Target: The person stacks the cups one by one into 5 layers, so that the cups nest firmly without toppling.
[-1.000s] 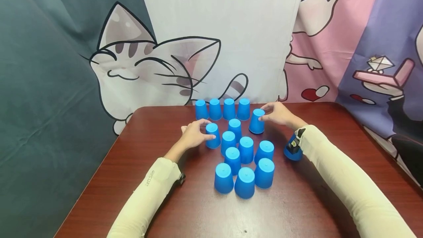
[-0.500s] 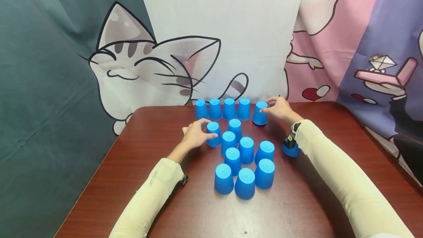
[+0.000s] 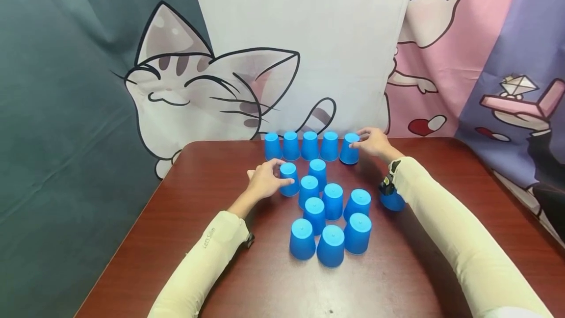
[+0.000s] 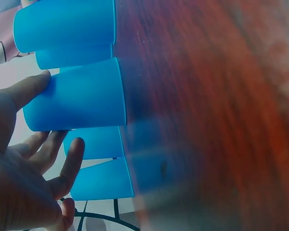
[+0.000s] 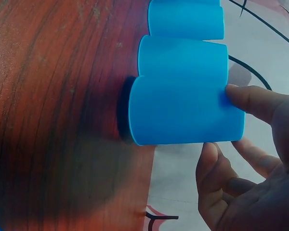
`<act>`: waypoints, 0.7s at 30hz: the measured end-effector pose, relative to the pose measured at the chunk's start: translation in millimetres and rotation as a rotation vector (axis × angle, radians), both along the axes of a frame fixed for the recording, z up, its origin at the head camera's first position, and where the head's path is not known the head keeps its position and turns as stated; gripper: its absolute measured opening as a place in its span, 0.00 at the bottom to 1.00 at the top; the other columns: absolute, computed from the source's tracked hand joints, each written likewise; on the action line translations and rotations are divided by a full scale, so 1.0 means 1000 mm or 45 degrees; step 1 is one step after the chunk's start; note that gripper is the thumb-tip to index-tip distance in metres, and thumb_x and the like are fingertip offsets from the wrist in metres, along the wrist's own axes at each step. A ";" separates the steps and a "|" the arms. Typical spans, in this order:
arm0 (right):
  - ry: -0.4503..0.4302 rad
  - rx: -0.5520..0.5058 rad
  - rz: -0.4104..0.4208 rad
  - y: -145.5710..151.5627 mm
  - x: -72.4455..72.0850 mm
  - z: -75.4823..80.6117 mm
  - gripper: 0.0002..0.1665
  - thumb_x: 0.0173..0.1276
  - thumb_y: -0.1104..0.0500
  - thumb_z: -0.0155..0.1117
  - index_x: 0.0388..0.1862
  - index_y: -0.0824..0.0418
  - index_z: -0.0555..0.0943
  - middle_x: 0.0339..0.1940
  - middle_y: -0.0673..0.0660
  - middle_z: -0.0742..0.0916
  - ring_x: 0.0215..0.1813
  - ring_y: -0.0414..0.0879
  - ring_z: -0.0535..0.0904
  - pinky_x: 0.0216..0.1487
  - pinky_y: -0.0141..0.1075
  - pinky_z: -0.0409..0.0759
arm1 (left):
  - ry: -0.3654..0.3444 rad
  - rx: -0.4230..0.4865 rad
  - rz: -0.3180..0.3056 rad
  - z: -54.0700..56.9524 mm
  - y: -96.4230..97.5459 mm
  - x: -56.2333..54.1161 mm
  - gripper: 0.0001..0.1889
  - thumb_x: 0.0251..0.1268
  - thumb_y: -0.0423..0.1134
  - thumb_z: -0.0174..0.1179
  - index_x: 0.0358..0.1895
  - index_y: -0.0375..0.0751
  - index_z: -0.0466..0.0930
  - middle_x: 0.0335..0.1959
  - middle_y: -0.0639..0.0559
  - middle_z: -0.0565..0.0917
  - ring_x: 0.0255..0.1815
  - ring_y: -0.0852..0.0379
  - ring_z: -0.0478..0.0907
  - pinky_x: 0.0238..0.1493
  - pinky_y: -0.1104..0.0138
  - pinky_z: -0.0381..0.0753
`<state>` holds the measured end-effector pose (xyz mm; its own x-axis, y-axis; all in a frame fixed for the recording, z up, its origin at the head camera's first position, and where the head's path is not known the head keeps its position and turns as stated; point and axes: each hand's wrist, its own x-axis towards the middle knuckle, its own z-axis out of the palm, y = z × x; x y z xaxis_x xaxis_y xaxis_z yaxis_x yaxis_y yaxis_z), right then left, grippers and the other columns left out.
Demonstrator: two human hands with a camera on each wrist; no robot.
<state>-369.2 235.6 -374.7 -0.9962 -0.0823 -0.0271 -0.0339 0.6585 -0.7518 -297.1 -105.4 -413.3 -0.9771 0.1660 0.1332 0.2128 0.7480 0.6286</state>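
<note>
In the head view my left hand (image 3: 264, 180) holds an upside-down blue cup (image 3: 289, 180) by its sides, at the left of the loose middle group. The left wrist view shows the thumb on one side of this cup (image 4: 77, 96) and fingers on the other. Farther back, my right hand (image 3: 372, 142) pinches another upside-down blue cup (image 3: 349, 149) at the right end of the back row. Seen from the right wrist, that cup (image 5: 188, 110) touches or overlaps its neighbour (image 5: 183, 57); a dark shadow lies under its rim.
Several upside-down blue cups, such as this back-row cup (image 3: 310, 146), line the table's far edge. More stand in the middle, including a front cup (image 3: 331, 247). One cup (image 3: 392, 201) sits partly hidden under my right wrist. A printed cloth (image 3: 344, 38) hangs behind the brown table (image 3: 212, 171).
My right hand has carried its cup away from me to the end of the back row, closing most of the gap. The left hand and its cup have hardly moved. The view has shifted slightly.
</note>
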 end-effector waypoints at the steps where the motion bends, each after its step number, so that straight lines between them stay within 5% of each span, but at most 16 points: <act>1: 0.002 0.002 0.000 0.000 0.000 0.000 0.34 0.70 0.55 0.66 0.67 0.72 0.68 0.63 0.76 0.75 0.64 0.70 0.72 0.61 0.56 0.74 | 0.005 0.003 0.001 0.000 0.001 0.000 0.30 0.54 0.56 0.73 0.59 0.47 0.77 0.43 0.50 0.84 0.47 0.53 0.78 0.51 0.47 0.60; 21: -0.010 0.046 -0.024 0.005 -0.011 -0.004 0.35 0.68 0.55 0.68 0.67 0.72 0.69 0.62 0.76 0.76 0.59 0.69 0.76 0.53 0.52 0.80 | 0.008 -0.010 0.026 -0.003 0.004 -0.001 0.30 0.54 0.55 0.73 0.59 0.48 0.78 0.41 0.51 0.85 0.45 0.54 0.78 0.49 0.48 0.60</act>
